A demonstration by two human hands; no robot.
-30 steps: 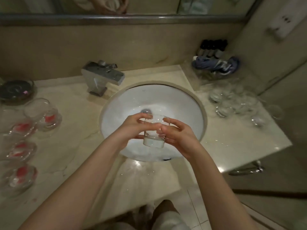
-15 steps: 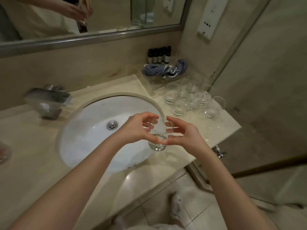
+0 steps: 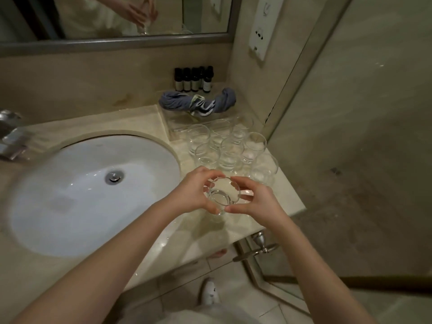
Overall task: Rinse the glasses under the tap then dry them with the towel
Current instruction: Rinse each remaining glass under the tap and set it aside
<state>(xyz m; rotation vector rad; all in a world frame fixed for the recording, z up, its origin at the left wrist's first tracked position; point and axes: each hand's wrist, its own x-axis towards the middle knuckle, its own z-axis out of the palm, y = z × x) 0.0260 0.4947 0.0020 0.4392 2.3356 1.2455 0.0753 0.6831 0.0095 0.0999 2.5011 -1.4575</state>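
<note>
A clear drinking glass is held upright between both hands, above the marble counter to the right of the white sink. My left hand curls round its left side. My right hand curls round its right side, thumb and fingers on the rim and base. Just behind stands a cluster of several clear glasses. A blue-grey towel lies bunched at the back of the counter. The tap shows at the left edge; no water runs from it.
Several small dark bottles line the back wall behind the towel. A clear tray sits under the towel. A glass shower door with a metal handle borders the counter on the right. A mirror hangs above.
Both hands have carried the glass from over the sink basin to the right, over the counter near the cluster of glasses. The view has swung right with them.
</note>
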